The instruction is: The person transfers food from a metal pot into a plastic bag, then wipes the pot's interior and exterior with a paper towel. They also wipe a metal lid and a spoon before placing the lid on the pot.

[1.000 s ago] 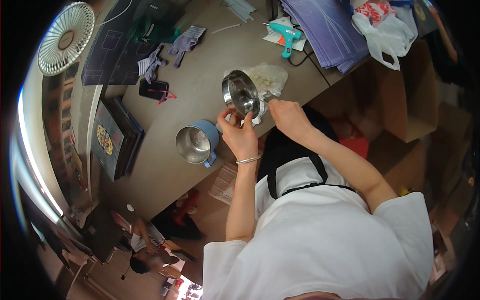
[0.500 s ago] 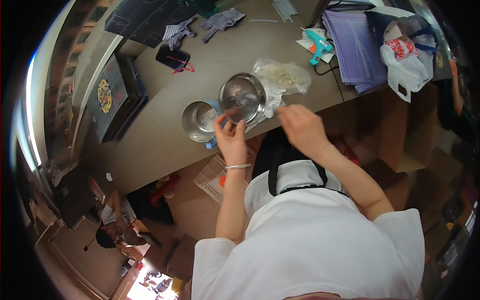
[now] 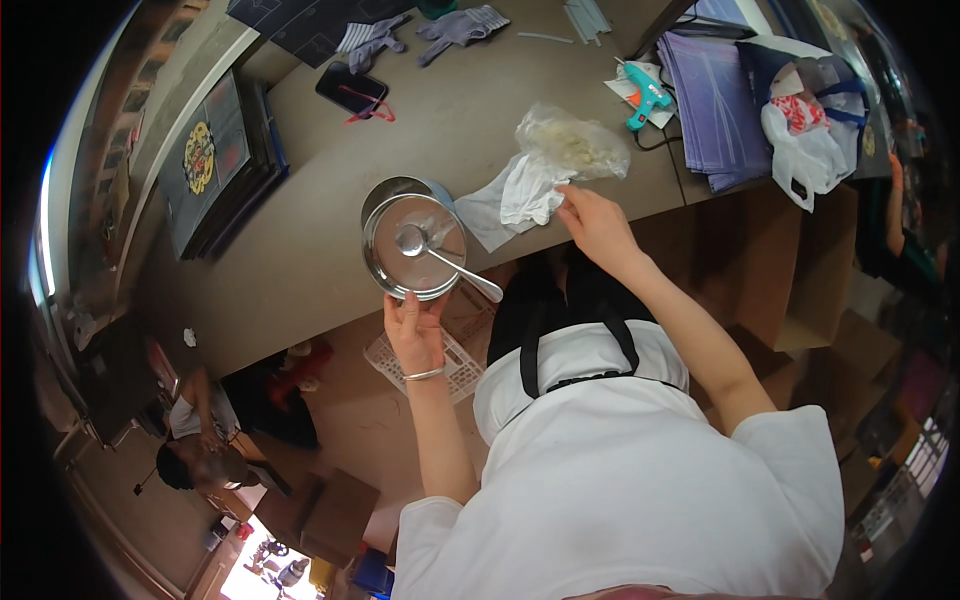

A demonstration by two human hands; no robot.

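Left hand [image 3: 415,335] grips the near rim of a round steel bowl [image 3: 412,248], fingers curled up against its underside, holding it at the near edge of the table [image 3: 300,260]. The bowl's open face tilts up toward the camera. A metal spoon [image 3: 440,260] lies in it: its scoop sits near the bowl's centre, and its handle runs down and to the right, the long axis slanting toward the person's body, with the handle end sticking out past the rim. A second steel vessel [image 3: 400,187] shows just behind the bowl, mostly hidden by it.

Right hand [image 3: 595,222] rests at the table edge, fingers pinched on a white cloth [image 3: 525,190]; the cloth bunches up between this hand and the bowl. A clear plastic bag [image 3: 570,145] with pale contents lies touching the cloth on its far side.

Farther back on the table: a teal glue gun [image 3: 648,95], a stack of purple sheets [image 3: 715,90], a white plastic bag [image 3: 805,150], grey gloves [image 3: 460,22] and a dark phone [image 3: 351,90]. A white slatted crate [image 3: 455,360] sits on the floor beneath the bowl.
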